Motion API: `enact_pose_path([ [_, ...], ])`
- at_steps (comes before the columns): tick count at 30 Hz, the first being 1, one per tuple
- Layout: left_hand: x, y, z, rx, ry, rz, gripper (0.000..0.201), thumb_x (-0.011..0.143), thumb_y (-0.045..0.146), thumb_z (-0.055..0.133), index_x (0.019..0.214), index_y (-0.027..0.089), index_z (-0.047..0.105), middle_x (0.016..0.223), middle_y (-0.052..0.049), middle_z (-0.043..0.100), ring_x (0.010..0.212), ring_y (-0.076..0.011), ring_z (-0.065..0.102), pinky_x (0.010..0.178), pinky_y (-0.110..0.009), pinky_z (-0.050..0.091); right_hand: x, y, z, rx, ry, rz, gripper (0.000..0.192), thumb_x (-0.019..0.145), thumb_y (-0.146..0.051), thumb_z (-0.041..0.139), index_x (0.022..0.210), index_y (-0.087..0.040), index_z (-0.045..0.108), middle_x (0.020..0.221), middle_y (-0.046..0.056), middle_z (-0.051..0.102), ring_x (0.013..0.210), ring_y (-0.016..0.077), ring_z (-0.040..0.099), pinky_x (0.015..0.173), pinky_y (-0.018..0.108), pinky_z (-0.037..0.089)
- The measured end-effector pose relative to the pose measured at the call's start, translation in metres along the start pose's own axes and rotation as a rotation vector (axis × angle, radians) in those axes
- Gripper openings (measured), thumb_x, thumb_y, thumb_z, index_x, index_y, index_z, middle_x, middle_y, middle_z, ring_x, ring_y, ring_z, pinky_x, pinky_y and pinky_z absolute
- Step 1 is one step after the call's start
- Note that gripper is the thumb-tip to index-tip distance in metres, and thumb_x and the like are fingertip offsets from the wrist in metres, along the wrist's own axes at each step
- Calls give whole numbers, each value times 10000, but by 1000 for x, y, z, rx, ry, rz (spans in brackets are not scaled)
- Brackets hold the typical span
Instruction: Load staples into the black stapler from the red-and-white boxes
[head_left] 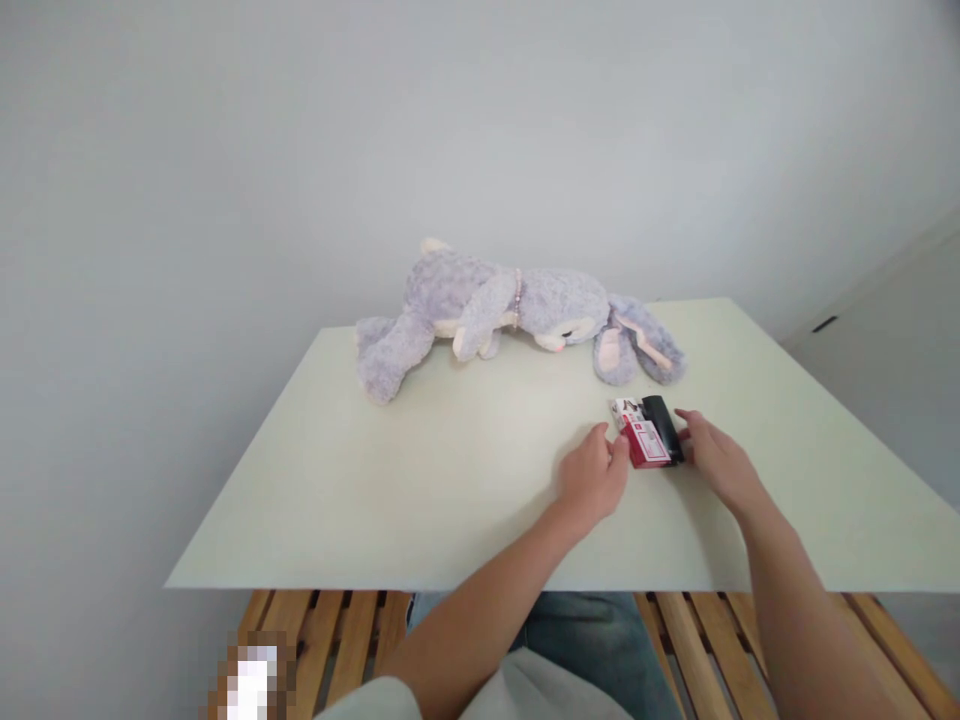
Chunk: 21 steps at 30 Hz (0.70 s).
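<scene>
A small red and white box (646, 442) lies on the pale table (420, 480), with a black oblong object (664, 426) right beside it on its right. My left hand (592, 478) rests on the table, its fingertips touching the box's left edge. My right hand (716, 455) touches the black object from the right side. Both hands flank the pair of things; neither lifts them. Farther back a grey-lilac plush rabbit (510, 310) lies on its side, ears pointing right.
The table's front edge is close to me, above a wooden slatted bench (330, 625). A plain grey wall stands behind the table. A white cabinet with a dark handle (825, 324) is at the far right.
</scene>
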<state>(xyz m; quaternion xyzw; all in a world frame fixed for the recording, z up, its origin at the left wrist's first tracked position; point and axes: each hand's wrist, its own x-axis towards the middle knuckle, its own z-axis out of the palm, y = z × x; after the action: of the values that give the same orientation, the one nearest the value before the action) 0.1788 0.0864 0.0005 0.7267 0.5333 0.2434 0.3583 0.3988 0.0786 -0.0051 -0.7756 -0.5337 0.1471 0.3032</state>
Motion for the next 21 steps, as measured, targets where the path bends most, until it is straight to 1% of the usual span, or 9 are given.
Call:
enact_pose_path([
  [3, 29, 14, 8, 32, -61, -51, 577, 1031, 622, 332, 1267, 165, 595, 1134, -192, 735, 1029, -300, 714, 872, -388, 497, 11, -5, 13, 56, -147, 7, 682, 1019, -653, 267, 1159, -176, 734, 1071, 159, 755, 941, 283, 667, 816, 372, 478],
  [6, 28, 6, -4, 63, -81, -104, 614, 1013, 676, 311, 1215, 164, 585, 1074, -190, 747, 937, -283, 736, 823, -361, 502, -1, -27, 28, 101, -194, -37, 652, 1002, -676, 327, 1052, -180, 747, 967, 113, 770, 894, 270, 663, 778, 333, 477],
  [9, -1, -21, -36, 94, -70, -170, 611, 1021, 685, 246, 1188, 189, 562, 940, -127, 765, 766, -228, 736, 744, -313, 498, -32, -60, 49, 178, -289, -93, 695, 1021, -670, 284, 937, -165, 755, 758, 61, 741, 727, 234, 643, 643, 292, 459],
  [11, -29, -43, -65, 120, -51, -222, 608, 1026, 686, 192, 1160, 215, 553, 844, -78, 759, 650, -203, 706, 677, -293, 481, -59, -86, 68, 234, -350, -150, 655, 1034, -642, 305, 954, -175, 758, 742, 34, 734, 701, 211, 636, 622, 271, 455],
  [12, -43, -55, -80, 136, -36, -247, 600, 1027, 685, 182, 1147, 228, 552, 817, -62, 755, 627, -200, 696, 660, -290, 471, -73, -101, 78, 260, -380, -178, 613, 1037, -626, 332, 998, -187, 758, 771, 24, 744, 711, 202, 641, 635, 262, 465],
  [14, -71, -75, -109, 178, 9, -294, 573, 1031, 679, 188, 1132, 250, 554, 825, -56, 753, 680, -217, 708, 668, -292, 458, -101, -130, 100, 353, -429, -249, 538, 1050, -569, 363, 1153, -190, 730, 853, 38, 761, 734, 202, 652, 664, 266, 482],
  [16, -94, -89, -134, 225, 54, -340, 537, 1035, 666, 216, 1131, 271, 566, 839, -56, 749, 752, -243, 719, 683, -303, 447, -125, -155, 120, 401, -415, -276, 493, 1048, -518, 399, 1282, -183, 674, 881, 62, 760, 728, 207, 654, 673, 277, 490],
  [18, -111, -97, -149, 268, 98, -382, 495, 1035, 650, 264, 1149, 284, 578, 879, -61, 747, 810, -266, 720, 704, -321, 444, -142, -173, 135, 397, -378, -253, 477, 1041, -480, 434, 1385, -196, 602, 895, 70, 753, 724, 208, 659, 675, 284, 490],
  [21, -126, -100, -153, 318, 171, -402, 430, 1004, 608, 434, 1258, 283, 553, 1070, -86, 726, 933, -279, 706, 772, -349, 460, -151, -182, 143, 395, -369, -200, 474, 1037, -485, 447, 1416, -224, 562, 810, 39, 718, 675, 205, 644, 633, 282, 474],
])
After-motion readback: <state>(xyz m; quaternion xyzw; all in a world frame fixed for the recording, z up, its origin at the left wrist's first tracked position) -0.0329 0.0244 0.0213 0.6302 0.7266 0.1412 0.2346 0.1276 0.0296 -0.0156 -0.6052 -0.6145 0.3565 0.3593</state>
